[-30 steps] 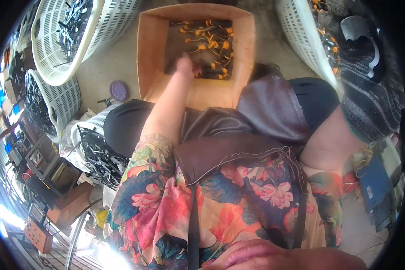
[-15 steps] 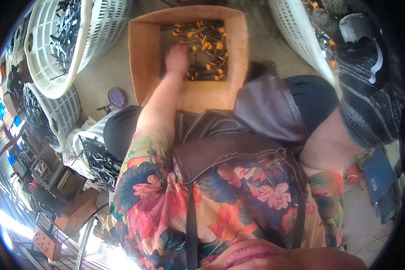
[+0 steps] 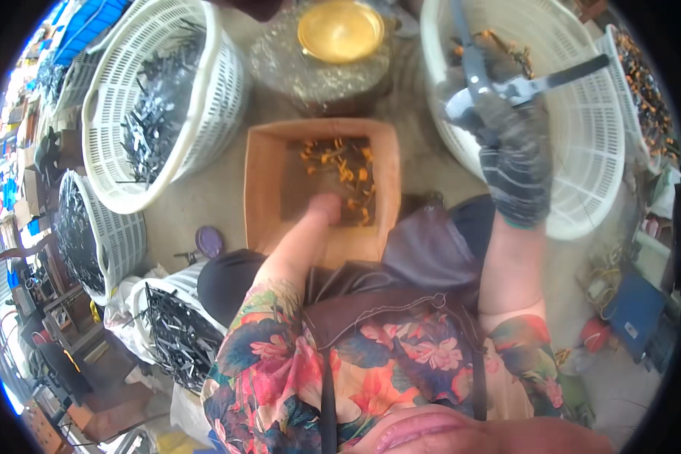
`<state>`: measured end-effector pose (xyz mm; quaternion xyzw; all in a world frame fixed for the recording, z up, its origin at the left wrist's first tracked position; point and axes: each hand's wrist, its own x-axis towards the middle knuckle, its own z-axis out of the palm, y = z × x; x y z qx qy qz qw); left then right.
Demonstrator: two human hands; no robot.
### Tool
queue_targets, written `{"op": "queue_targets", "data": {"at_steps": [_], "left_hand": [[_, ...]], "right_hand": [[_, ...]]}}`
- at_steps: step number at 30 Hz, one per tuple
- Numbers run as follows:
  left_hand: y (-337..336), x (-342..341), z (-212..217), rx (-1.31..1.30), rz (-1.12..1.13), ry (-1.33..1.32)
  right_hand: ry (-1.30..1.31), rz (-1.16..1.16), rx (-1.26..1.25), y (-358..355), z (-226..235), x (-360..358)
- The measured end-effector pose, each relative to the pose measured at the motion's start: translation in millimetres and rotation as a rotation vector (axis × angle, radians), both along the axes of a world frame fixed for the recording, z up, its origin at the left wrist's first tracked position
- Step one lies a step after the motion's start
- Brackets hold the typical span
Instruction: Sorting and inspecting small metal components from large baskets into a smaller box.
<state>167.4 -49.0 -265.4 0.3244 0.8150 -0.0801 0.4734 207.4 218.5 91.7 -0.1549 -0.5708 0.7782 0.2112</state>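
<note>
My bare left hand (image 3: 326, 207) reaches down into a brown open box (image 3: 260, 178) between my knees. It lies beside several small black and orange parts (image 3: 346, 168) on the box floor; its fingers are blurred and hidden. At the upper right, my right hand (image 3: 507, 129), in a dark grey striped glove, is closed round a metal hand tool (image 3: 533, 89) that looks like shears. One black-handled arm of the tool points right, another arm points up. Below this hand stands a large white slotted basket (image 3: 586, 163).
White baskets (image 3: 223, 98) of dark metal pieces stand on the left. Ahead, a round golden dish (image 3: 340, 32) rests on a speckled block (image 3: 280, 64). A basket of orange and black parts (image 3: 643, 91) is at the far right. A purple round object (image 3: 209, 241) lies by my left knee.
The view has shifted, showing more ahead. My right hand has swung up and inward from the right side with the metal tool. My left hand is still in the box, nearer its close side.
</note>
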Motion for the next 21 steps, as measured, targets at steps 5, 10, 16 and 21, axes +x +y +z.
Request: {"op": "queue_targets", "data": {"at_steps": [5, 10, 16, 21], "left_hand": [[-3, -7, 17, 0.033, 0.102, 0.001], [26, -52, 124, 0.303, 0.121, -0.090], [14, -106, 243, 1.006, 0.827, -0.456], [17, -109, 309, 1.570, 1.130, -0.833]], "right_hand": [[-0.066, 0.027, 0.108, 4, -17, -13], [-0.124, -0.004, 0.402, 22, -49, -32], [-0.123, 0.005, 0.307, 14, -53, -54], [-0.102, -0.065, 0.659, 21, -81, -75]]}}
